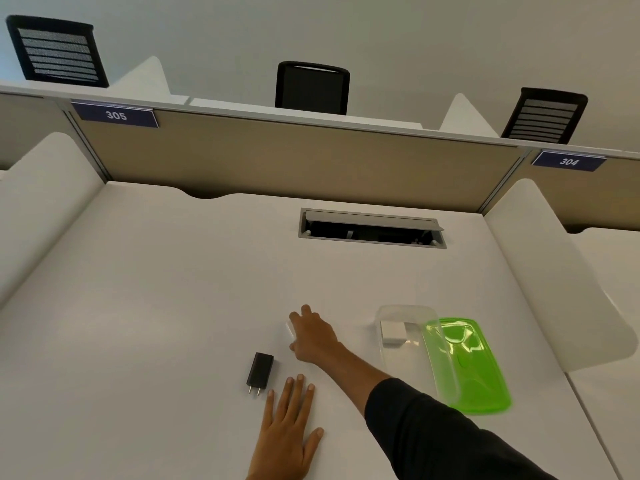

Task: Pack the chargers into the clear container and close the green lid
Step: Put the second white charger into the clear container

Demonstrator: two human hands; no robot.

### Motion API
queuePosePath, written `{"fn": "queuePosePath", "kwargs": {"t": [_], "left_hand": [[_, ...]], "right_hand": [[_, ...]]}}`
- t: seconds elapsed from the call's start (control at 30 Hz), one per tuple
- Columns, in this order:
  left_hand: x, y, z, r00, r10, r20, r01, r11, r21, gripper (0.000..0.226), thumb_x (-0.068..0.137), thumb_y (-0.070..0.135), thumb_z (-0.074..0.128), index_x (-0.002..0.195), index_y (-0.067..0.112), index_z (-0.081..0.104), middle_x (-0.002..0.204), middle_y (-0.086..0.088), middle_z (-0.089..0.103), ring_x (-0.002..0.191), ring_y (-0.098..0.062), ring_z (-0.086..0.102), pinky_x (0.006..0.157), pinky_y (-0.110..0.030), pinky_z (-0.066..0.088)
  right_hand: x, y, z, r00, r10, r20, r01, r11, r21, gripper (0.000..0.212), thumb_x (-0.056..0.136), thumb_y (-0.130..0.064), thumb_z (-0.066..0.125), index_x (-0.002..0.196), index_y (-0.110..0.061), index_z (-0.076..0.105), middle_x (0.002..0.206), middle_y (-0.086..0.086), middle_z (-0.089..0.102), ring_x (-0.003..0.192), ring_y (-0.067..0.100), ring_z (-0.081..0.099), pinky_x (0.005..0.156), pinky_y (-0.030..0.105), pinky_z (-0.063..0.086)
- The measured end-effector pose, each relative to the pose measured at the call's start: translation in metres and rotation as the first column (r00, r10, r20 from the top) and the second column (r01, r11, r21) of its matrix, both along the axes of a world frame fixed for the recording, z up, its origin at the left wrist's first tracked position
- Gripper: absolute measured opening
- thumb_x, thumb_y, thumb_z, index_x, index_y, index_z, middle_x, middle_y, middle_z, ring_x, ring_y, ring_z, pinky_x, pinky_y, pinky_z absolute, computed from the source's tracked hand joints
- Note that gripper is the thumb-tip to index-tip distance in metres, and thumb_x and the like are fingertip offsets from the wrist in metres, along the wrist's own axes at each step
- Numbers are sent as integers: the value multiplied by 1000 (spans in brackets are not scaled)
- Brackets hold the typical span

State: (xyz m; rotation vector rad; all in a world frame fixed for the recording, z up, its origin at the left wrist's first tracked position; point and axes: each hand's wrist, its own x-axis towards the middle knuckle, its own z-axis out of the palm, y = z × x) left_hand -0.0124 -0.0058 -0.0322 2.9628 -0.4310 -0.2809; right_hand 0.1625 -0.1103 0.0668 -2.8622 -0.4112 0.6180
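The white desk (pixel 156 289) lies bare across its whole left half and far middle, giving open passage there. Near the front, the left hand (pixel 289 427) rests flat just beside the black charger (pixel 259 373), and the right hand (pixel 313 337) with its dark sleeve (pixel 433 434) crosses the path toward the clear container (pixel 412 351). The green lid (pixel 474 365) leans against the container's right side, blocking approach from there. The open cable hatch (pixel 372 228) interrupts the far surface.
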Motion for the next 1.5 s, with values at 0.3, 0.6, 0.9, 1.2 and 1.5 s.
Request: {"fn": "queuePosePath", "kwargs": {"t": [0.3,0.6,0.9,1.2,1.5], "left_hand": [[-2,0,2,1000,-5,13,5,999,-39,79,95,65,50,157,16,52,167,-11,44,159,-26,7,123,-53,9],[-6,0,-6,1000,-7,-31,3,992,-126,82,95,60,56,162,16,42,173,-10,34,159,-31,34,123,-56,23],[-7,1,-10,1000,-13,-14,11,990,-139,80,98,59,50,164,15,38,175,-9,30,160,-30,33,124,-57,22],[-7,1,-10,1000,-25,-2,24,994,-103,79,102,59,42,167,16,31,177,-8,24,163,-30,25,125,-56,16],[-8,2,-10,1000,-25,-6,25,996,-89,79,103,61,37,168,18,25,178,-7,18,163,-22,4,127,-52,1]], "right_hand": [[6,-21,22,990,-127,58,119,985,122,56,91,-35,76,134,-6,54,140,11,47,110,36,67,90,43,61],[7,-114,74,931,-302,207,258,942,214,63,84,-44,79,132,-8,59,131,5,53,104,36,69,89,46,61],[-38,-218,74,926,-350,140,359,933,-40,61,87,-48,75,130,-9,57,132,6,51,108,39,70,92,47,57],[-71,-218,45,952,-304,36,304,925,-229,63,90,-44,75,137,-8,55,150,7,48,120,39,68,99,45,56],[-76,-208,33,932,-360,37,354,888,-293,51,94,-24,72,138,-6,54,147,9,48,125,36,66,100,43,57]]}}
